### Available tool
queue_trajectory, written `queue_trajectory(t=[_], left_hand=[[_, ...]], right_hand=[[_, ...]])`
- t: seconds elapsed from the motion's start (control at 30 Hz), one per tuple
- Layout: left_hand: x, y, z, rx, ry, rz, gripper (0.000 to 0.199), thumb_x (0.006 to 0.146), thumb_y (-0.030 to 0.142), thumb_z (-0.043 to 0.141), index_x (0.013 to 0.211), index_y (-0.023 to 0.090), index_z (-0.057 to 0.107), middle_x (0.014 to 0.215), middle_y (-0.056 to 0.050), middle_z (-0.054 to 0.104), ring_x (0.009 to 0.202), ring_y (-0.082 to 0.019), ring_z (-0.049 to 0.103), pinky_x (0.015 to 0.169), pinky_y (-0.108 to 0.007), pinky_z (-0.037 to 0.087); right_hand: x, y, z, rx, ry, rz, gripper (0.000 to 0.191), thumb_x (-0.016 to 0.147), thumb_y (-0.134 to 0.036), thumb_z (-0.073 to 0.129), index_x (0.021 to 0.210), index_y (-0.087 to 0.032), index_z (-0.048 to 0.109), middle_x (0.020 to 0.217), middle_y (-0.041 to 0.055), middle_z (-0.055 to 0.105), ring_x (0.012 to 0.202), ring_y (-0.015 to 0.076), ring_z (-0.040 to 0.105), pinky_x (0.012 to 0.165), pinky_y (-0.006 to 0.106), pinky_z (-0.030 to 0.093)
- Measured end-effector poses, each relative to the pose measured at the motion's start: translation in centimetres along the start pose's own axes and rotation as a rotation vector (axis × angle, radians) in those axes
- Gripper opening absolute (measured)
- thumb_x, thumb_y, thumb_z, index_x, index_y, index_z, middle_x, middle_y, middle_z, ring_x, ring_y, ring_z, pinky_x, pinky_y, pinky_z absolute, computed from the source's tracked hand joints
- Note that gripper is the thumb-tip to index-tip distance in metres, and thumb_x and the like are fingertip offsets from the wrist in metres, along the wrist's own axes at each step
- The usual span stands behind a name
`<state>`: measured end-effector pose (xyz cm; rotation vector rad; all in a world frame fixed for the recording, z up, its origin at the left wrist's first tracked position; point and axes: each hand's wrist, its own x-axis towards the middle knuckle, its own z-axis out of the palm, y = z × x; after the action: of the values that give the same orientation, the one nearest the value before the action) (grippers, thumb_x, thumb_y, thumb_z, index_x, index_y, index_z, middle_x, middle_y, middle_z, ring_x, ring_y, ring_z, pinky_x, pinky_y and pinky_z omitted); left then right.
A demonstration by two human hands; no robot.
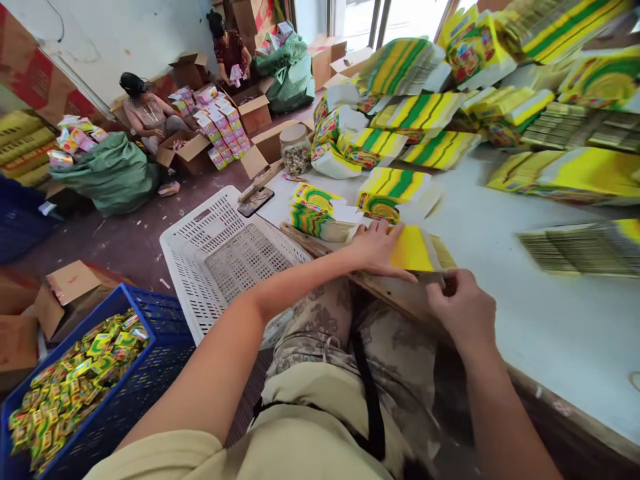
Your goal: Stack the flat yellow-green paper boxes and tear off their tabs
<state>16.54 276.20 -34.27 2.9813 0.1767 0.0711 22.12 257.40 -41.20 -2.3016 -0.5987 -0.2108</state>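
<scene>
At the table's near edge lies a yellow folded-flat carton [413,248], with a grey-brown flap at its right end. My left hand [375,250] rests on its left part, fingers spread and palm down. My right hand [463,307] is closed, its thumb and fingers pinching the carton's near right corner; the fingertips are partly hidden. Just beyond my left hand are a stack of yellow-green printed cartons [315,207] and a second stack [393,190] with a green stripe.
More carton stacks [425,110] are piled across the white table [480,220]. A jar [295,150] and phone [256,201] sit at its left end. A white basket [200,227] and a blue crate [167,333] of small packets stand left. Two people sit farther back among boxes.
</scene>
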Motion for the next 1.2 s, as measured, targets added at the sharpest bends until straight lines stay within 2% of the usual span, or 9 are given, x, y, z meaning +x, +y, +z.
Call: queue_trajectory(t=[0.13, 0.23, 0.43, 0.67, 0.8, 0.87, 0.97, 1.07, 1.2], left_hand=[[0.0, 0.1, -0.3, -0.027, 0.018, -0.012, 0.108, 0.069, 0.081, 0.052, 0.149, 0.014, 0.026, 0.135, -0.024, 0.046, 0.126, -0.040, 0.043, 0.103, -0.051, 0.032], [0.1, 0.3, -0.6, -0.027, 0.021, -0.025, 0.110, 0.068, 0.084, 0.052, 0.149, 0.014, 0.027, 0.136, -0.023, 0.046, 0.126, -0.039, 0.043, 0.103, -0.049, 0.033], [1.0, 0.2, -0.8, -0.005, 0.007, -0.074, 0.104, 0.072, 0.081, 0.052, 0.149, 0.016, 0.028, 0.135, -0.021, 0.046, 0.126, -0.040, 0.042, 0.102, -0.049, 0.033], [1.0, 0.6, -1.0, 0.042, -0.001, -0.097, 0.099, 0.075, 0.079, 0.051, 0.148, 0.015, 0.030, 0.131, -0.022, 0.048, 0.122, -0.040, 0.045, 0.099, -0.049, 0.034], [0.8, 0.9, -1.0, 0.058, 0.016, -0.119, 0.098, 0.075, 0.078, 0.050, 0.148, 0.016, 0.030, 0.133, -0.020, 0.048, 0.123, -0.039, 0.045, 0.100, -0.047, 0.034], [0.6, 0.9, -0.9, 0.066, 0.031, -0.121, 0.096, 0.076, 0.078, 0.050, 0.148, 0.017, 0.030, 0.134, -0.019, 0.048, 0.124, -0.037, 0.045, 0.101, -0.045, 0.033], [0.5, 0.9, -0.8, 0.083, 0.053, -0.114, 0.094, 0.078, 0.078, 0.047, 0.148, 0.016, 0.031, 0.133, -0.018, 0.049, 0.124, -0.036, 0.044, 0.102, -0.043, 0.033], [0.6, 0.9, -0.8, 0.104, 0.062, -0.128, 0.094, 0.078, 0.078, 0.046, 0.147, 0.016, 0.032, 0.132, -0.019, 0.050, 0.122, -0.036, 0.046, 0.100, -0.042, 0.034], [0.6, 0.9, -0.8, 0.101, 0.056, -0.133, 0.096, 0.076, 0.079, 0.050, 0.147, 0.017, 0.032, 0.132, -0.018, 0.050, 0.122, -0.035, 0.047, 0.100, -0.042, 0.035]], right_hand=[[0.5, 0.2, 0.0, 0.038, 0.012, -0.021, 0.028, 0.078, -0.052, 0.054, 0.082, -0.024, 0.055, 0.067, 0.0059, 0.063, 0.060, 0.0242, 0.058, 0.059, 0.034, 0.039], [0.5, 0.3, -0.7, 0.075, -0.011, -0.055, 0.027, 0.085, -0.046, 0.045, 0.076, -0.022, 0.054, 0.066, 0.0046, 0.062, 0.058, 0.0194, 0.055, 0.059, 0.031, 0.039], [0.2, 1.3, -2.5, 0.151, -0.152, -0.117, 0.021, 0.086, -0.037, 0.050, 0.070, -0.023, 0.051, 0.062, -0.0004, 0.058, 0.058, 0.0161, 0.053, 0.060, 0.028, 0.039], [-1.1, 2.0, -4.0, 0.281, -0.319, -0.250, 0.020, 0.086, -0.029, 0.052, 0.068, -0.023, 0.048, 0.089, 0.0057, 0.070, 0.096, 0.0229, 0.066, 0.079, 0.033, 0.047], [-1.2, 2.4, -5.1, 0.238, -0.445, -0.291, 0.020, 0.083, -0.040, 0.063, 0.077, -0.021, 0.058, 0.097, 0.0067, 0.071, 0.090, 0.0233, 0.066, 0.081, 0.036, 0.049], [-0.6, 2.5, -5.4, 0.275, -0.400, -0.275, 0.027, 0.081, -0.046, 0.067, 0.091, -0.021, 0.063, 0.099, 0.0072, 0.071, 0.089, 0.0224, 0.066, 0.081, 0.036, 0.051], [0.7, 2.4, -5.0, 0.311, -0.182, -0.263, 0.030, 0.088, -0.041, 0.059, 0.107, -0.019, 0.064, 0.103, 0.0093, 0.069, 0.090, 0.0210, 0.066, 0.083, 0.035, 0.052], [1.5, 2.0, -4.1, 0.146, -0.053, -0.350, 0.018, 0.091, -0.028, 0.054, 0.098, -0.020, 0.068, 0.103, 0.0101, 0.065, 0.092, 0.0211, 0.063, 0.083, 0.035, 0.051], [1.2, 1.9, -3.5, -0.058, 0.009, -0.421, 0.020, 0.091, -0.021, 0.052, 0.081, -0.021, 0.068, 0.098, 0.0090, 0.063, 0.091, 0.0205, 0.059, 0.079, 0.032, 0.049]])
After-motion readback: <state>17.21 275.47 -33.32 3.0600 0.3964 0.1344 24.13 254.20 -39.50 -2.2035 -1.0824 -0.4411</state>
